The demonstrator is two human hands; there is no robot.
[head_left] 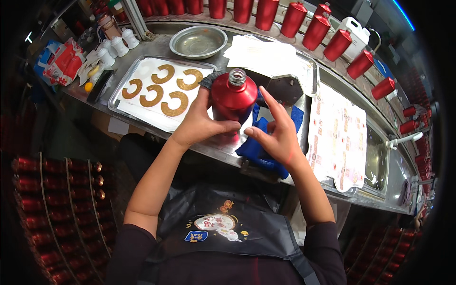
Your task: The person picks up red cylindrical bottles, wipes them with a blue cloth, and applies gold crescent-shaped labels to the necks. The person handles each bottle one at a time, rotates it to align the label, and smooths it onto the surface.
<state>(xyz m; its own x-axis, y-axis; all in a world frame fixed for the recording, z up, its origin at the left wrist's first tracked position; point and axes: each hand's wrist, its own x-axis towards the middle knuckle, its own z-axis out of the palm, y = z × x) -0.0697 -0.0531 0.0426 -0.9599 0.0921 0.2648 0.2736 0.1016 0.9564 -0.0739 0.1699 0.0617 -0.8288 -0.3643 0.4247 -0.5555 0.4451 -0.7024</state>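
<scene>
A glossy red bottle [233, 97] with a bare, clear threaded neck stands out at the middle, above the near edge of the metal bench. Around its left side is my left hand [202, 122], thumb across the front, with dark grey cloth [208, 80] showing by its fingers behind. My right hand [280, 133] is at the bottle's right side, fingers spread and thumb apart; whether its fingertips touch the bottle I cannot tell. Below that hand lies a blue cloth [261, 156]. Left of the bottle, several gold C-shaped pieces [174, 104] lie on white sheets in a metal tray [114, 104].
A metal bowl [198, 42] and white paper sheets [260, 54] are farther back. Red bottles [316, 32] line a curved conveyor behind the bench. On the right are a printed sheet [337, 137] and a sink [377, 166]. Racked red bottles [59, 204] stand low left.
</scene>
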